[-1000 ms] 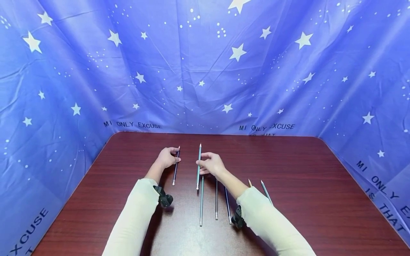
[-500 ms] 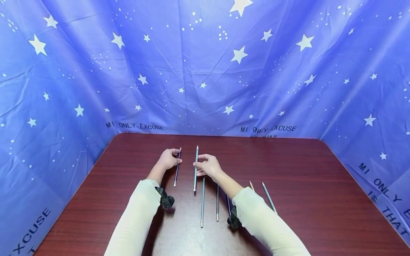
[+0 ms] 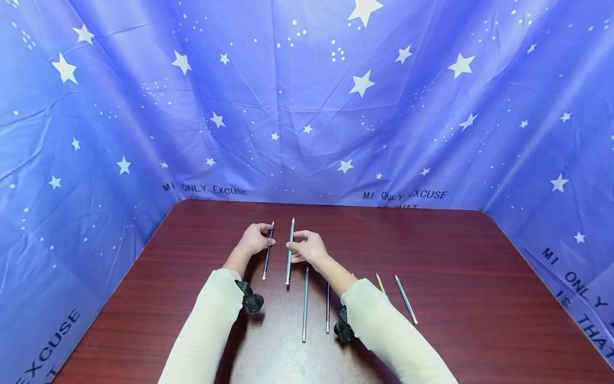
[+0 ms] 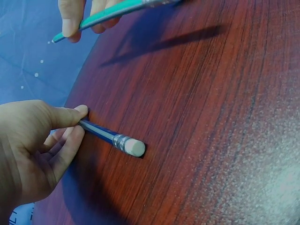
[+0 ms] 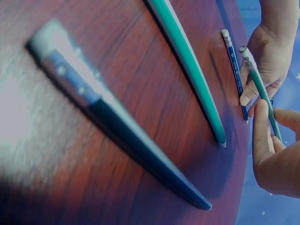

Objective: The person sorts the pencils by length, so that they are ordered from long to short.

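At the table's far middle, my left hand point(image 3: 254, 239) pinches a dark blue pencil point(image 3: 267, 260) between thumb and fingers. Its white eraser point(image 4: 135, 147) points toward me, at or very close to the tabletop. Just to the right, my right hand point(image 3: 310, 248) pinches a green pencil point(image 3: 290, 261), tip pointing away. In the left wrist view this green pencil point(image 4: 110, 14) is held above the table, its shadow apart from it. The two held pencils are nearly parallel, with a small gap between them.
Nearer me on the brown table point(image 3: 192, 250) lie another green pencil point(image 3: 305, 306) and a dark pencil point(image 3: 328, 309). Right of the right forearm are a pencil with a wooden tip point(image 3: 380, 282), partly hidden by the sleeve, and a grey-green pencil point(image 3: 406, 300). A starry blue curtain point(image 3: 288, 106) surrounds the table.
My right hand has carried the green pencil leftward, closer to the blue one. The left hand keeps its pinch on the blue pencil and has hardly moved. The view has shifted slightly.
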Motion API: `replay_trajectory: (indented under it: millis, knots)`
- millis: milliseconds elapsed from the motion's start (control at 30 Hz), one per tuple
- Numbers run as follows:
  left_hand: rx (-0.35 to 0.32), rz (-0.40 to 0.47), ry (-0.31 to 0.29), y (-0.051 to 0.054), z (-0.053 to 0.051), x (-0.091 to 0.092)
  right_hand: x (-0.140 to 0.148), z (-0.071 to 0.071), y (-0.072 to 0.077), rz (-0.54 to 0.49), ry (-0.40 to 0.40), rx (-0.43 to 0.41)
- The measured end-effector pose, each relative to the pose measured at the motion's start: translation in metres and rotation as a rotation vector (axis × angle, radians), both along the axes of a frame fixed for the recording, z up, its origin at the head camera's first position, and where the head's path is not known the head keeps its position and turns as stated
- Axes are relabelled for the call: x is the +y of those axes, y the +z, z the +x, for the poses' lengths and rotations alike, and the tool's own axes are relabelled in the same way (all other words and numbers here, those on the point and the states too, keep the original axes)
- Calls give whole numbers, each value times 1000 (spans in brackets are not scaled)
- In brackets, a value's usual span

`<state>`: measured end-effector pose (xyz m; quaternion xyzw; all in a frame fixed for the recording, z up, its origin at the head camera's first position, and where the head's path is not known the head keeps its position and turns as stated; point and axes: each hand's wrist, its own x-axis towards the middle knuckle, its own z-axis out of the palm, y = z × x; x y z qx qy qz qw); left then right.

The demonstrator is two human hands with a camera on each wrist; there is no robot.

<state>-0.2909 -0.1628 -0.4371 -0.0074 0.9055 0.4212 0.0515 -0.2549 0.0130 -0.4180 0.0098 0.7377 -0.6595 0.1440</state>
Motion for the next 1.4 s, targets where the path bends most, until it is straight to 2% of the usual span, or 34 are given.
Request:
replay_trajectory:
  millis: [200, 467, 767, 1133, 1400]
  knots:
    - [-1, -16, 9, -2, 2, -3, -7, -3, -3, 3, 9, -6]
    - [-13, 42, 10, -3, 1, -4, -16, -4, -6, 22, 0, 10]
    - [-4, 29, 13, -4, 0, -3, -24, -6, -17, 13, -42, 2]
    - [-5, 19, 20, 1, 1, 1, -29, -12, -27, -13, -108, 1]
    - [18, 21, 11, -1, 0, 1, -31, -13, -26, 56, -124, 35]
